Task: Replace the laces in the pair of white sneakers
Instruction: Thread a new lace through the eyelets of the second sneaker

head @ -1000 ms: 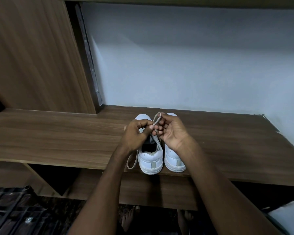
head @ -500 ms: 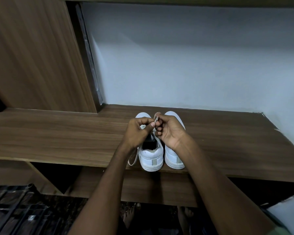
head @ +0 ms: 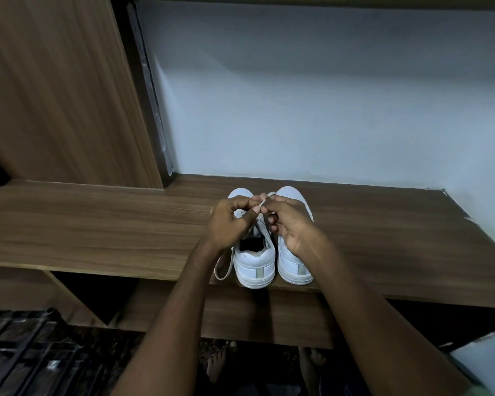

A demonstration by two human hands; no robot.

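Two white sneakers stand side by side on the wooden shelf [head: 97,224], heels toward me: the left sneaker [head: 255,261] and the right sneaker [head: 293,261]. Above the left sneaker's tongue, my left hand [head: 230,224] and my right hand [head: 289,221] meet and pinch a pale lace [head: 265,200] between thumbs and fingers. A loop of the same lace [head: 222,267] hangs beside the left sneaker's heel, under my left wrist. The eyelets are hidden by my hands.
A tall wooden panel [head: 55,95] rises at the left and a pale wall [head: 312,95] stands behind the shelf. The sneakers' heels sit at the shelf's front edge [head: 383,294]. Below are a dark metal grate [head: 20,352] and my bare feet [head: 220,364].
My hands have drawn closer together over the left sneaker, and the lace loop held above my fingers has shrunk. The sneakers have stayed in place.
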